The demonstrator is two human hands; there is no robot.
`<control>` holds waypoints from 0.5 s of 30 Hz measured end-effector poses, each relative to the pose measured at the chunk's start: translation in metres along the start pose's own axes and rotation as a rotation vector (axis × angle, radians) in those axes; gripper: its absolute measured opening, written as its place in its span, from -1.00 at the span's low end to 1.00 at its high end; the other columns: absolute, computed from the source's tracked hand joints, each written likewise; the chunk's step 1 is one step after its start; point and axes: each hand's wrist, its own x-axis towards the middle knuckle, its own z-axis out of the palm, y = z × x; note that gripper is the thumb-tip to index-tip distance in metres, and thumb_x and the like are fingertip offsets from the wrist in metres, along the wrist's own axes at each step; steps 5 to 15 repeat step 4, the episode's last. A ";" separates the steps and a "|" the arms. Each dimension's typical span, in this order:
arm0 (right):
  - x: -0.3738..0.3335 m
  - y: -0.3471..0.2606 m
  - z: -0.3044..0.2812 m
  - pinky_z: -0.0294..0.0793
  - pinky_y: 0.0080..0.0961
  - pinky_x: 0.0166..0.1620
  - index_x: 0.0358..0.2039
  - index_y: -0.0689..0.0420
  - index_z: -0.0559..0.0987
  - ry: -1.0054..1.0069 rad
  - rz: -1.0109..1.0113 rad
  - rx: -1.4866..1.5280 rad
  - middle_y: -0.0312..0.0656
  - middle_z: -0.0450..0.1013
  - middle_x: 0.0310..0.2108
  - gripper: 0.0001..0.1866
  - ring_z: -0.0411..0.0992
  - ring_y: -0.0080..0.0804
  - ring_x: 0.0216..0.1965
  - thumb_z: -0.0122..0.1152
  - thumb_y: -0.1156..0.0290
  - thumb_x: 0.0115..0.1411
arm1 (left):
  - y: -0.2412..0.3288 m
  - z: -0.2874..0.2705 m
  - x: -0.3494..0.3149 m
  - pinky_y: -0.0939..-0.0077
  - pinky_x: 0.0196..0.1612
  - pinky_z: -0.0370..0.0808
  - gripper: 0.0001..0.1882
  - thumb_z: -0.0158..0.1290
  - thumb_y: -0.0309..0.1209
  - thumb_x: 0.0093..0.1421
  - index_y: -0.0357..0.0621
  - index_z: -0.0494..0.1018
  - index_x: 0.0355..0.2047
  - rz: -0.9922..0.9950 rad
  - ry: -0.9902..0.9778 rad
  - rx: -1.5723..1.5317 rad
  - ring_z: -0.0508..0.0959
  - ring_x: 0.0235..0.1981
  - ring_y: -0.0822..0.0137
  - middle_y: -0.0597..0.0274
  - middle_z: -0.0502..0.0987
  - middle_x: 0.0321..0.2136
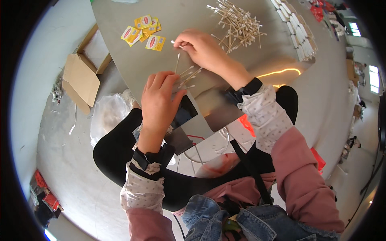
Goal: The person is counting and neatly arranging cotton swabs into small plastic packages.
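My left hand is closed over the near side of the table, its fingers curled. Several cotton swabs fan out from its fingertips, white tips pointing away; their other ends are hidden by the fingers. Farther off, my right hand is pinched closed over the table. White cotton tips stick out at its fingertips, and the rest of what it pinches is covered by the hand. A loose pile of cotton swabs with pale wooden sticks lies beyond my right hand. Yellow and white printed cards lie left of that hand.
White packs stand in rows at the table's far right. An open cardboard box is on the floor to the left, near a clear plastic bag. A dark, shiny flat piece lies at the table's near edge. My legs are below.
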 end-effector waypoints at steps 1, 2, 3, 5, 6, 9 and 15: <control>0.002 -0.001 0.004 0.54 -0.38 -0.17 -0.24 0.19 0.58 -0.017 -0.031 0.023 -0.13 0.55 -0.25 -0.86 0.56 -0.26 -0.27 0.16 0.67 0.21 | 0.000 0.002 -0.001 0.21 -0.07 0.49 -0.56 0.37 -0.51 -0.13 -0.19 0.53 -0.18 0.003 0.000 0.005 0.51 -0.13 0.06 0.19 0.54 -0.15; 0.002 -0.002 0.006 0.54 -0.38 -0.17 -0.24 0.19 0.58 -0.011 -0.034 0.024 -0.13 0.55 -0.25 -0.86 0.56 -0.26 -0.27 0.16 0.67 0.21 | 0.000 0.002 -0.001 0.21 -0.06 0.49 -0.58 0.36 -0.51 -0.11 -0.19 0.53 -0.19 0.017 0.015 0.017 0.52 -0.13 0.06 0.19 0.55 -0.14; 0.001 -0.004 0.007 0.54 -0.37 -0.15 -0.23 0.19 0.58 -0.031 -0.033 0.031 -0.12 0.55 -0.24 -0.84 0.56 -0.26 -0.25 0.14 0.67 0.22 | 0.000 0.003 -0.002 0.21 -0.06 0.49 -0.60 0.35 -0.51 -0.10 -0.19 0.53 -0.20 0.032 0.030 0.028 0.52 -0.13 0.06 0.20 0.55 -0.14; -0.001 -0.007 0.010 0.54 -0.35 -0.13 -0.22 0.18 0.59 -0.052 -0.032 0.041 -0.12 0.55 -0.24 -0.83 0.56 -0.26 -0.23 0.13 0.68 0.22 | 0.000 0.004 -0.003 0.22 -0.05 0.49 -0.61 0.34 -0.50 -0.09 -0.17 0.53 -0.20 0.036 0.028 0.044 0.52 -0.10 0.06 0.20 0.56 -0.12; -0.001 -0.007 0.010 0.54 -0.35 -0.13 -0.22 0.18 0.59 -0.052 -0.032 0.041 -0.12 0.55 -0.24 -0.83 0.56 -0.26 -0.23 0.13 0.68 0.22 | 0.000 0.004 -0.003 0.22 -0.05 0.49 -0.61 0.34 -0.50 -0.09 -0.17 0.53 -0.20 0.036 0.028 0.044 0.52 -0.10 0.06 0.20 0.56 -0.12; -0.001 -0.007 0.010 0.54 -0.35 -0.13 -0.22 0.18 0.59 -0.052 -0.032 0.041 -0.12 0.55 -0.24 -0.83 0.56 -0.26 -0.23 0.13 0.68 0.22 | 0.000 0.004 -0.003 0.22 -0.05 0.49 -0.61 0.34 -0.50 -0.09 -0.17 0.53 -0.20 0.036 0.028 0.044 0.52 -0.10 0.06 0.20 0.56 -0.12; -0.001 -0.007 0.010 0.54 -0.35 -0.13 -0.22 0.18 0.59 -0.052 -0.032 0.041 -0.12 0.55 -0.24 -0.83 0.56 -0.26 -0.23 0.13 0.68 0.22 | 0.000 0.004 -0.003 0.22 -0.05 0.49 -0.61 0.34 -0.50 -0.09 -0.17 0.53 -0.20 0.036 0.028 0.044 0.52 -0.10 0.06 0.20 0.56 -0.12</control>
